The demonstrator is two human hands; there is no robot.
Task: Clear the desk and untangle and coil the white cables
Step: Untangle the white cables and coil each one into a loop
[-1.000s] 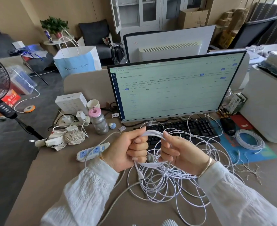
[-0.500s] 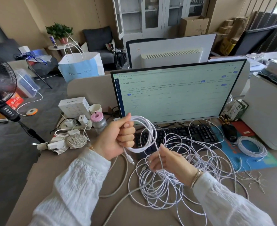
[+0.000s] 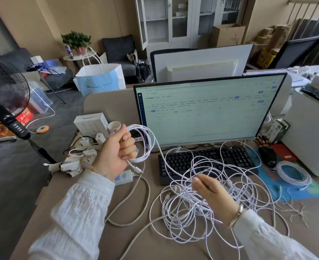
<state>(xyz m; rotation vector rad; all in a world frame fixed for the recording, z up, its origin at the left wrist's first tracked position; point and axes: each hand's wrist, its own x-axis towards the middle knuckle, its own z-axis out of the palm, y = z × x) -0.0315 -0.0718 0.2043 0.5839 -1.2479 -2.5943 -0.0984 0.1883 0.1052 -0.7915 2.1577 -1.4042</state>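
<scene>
My left hand (image 3: pixel 117 152) is raised left of the monitor and grips a small coil of white cable (image 3: pixel 147 141), whose plug end dangles below the fist. One strand runs from the coil down into a large tangle of white cables (image 3: pixel 230 186) spread over the desk and the keyboard (image 3: pixel 207 156). Lower down, my right hand (image 3: pixel 211 190) hovers over the tangle, its fingertips pinching a strand. A neatly coiled white cable (image 3: pixel 293 173) lies on the blue mat at the right.
The monitor (image 3: pixel 207 113) stands behind the keyboard, with a black mouse (image 3: pixel 267 156) to the right. A power strip (image 3: pixel 124 177) and thick grey cord (image 3: pixel 136 199) lie under my left hand. Chargers and crumpled paper (image 3: pixel 76 162), a white box (image 3: pixel 91 122) and a fan (image 3: pixel 3 94) sit left.
My left hand has lifted the coil up and to the left. My right hand has dropped away from it and slid down the strand into the tangle.
</scene>
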